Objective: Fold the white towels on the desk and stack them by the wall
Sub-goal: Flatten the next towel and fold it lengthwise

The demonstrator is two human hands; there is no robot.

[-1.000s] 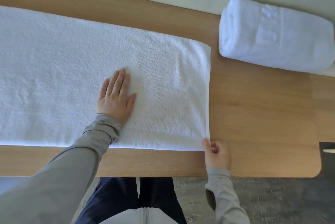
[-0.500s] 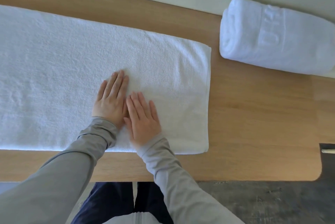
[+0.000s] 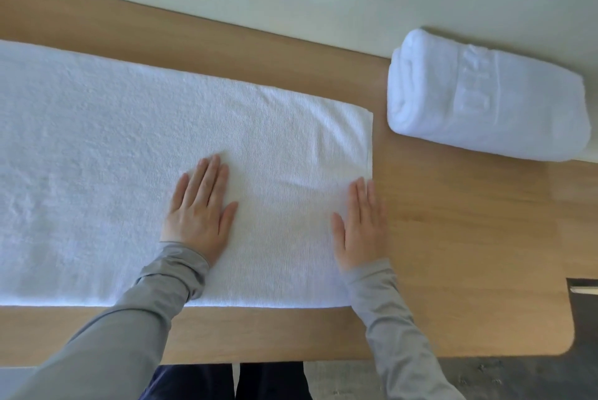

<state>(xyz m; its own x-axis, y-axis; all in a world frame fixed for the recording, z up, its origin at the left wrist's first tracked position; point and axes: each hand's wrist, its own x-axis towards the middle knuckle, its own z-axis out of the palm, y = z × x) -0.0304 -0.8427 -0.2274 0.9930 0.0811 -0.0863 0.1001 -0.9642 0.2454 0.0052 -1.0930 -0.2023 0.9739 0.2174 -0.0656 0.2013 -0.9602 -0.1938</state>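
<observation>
White towel (image 3: 113, 157) lies flat across the table (image 3: 469, 254). Left hand (image 3: 200, 215) and right hand (image 3: 360, 225) press it, fingers straight, gripping nothing. The right has swept from beside the left toward 3 o'clock, reaching the towel's end: smoothed, likely ready for folding.

So that's two white towels: one spread-out towel (image 3: 113, 157) and one folded towel (image 3: 492, 101). Two hands too, left hand (image 3: 200, 215) and right hand (image 3: 359, 228), plus one wooden counter (image 3: 469, 254).
</observation>
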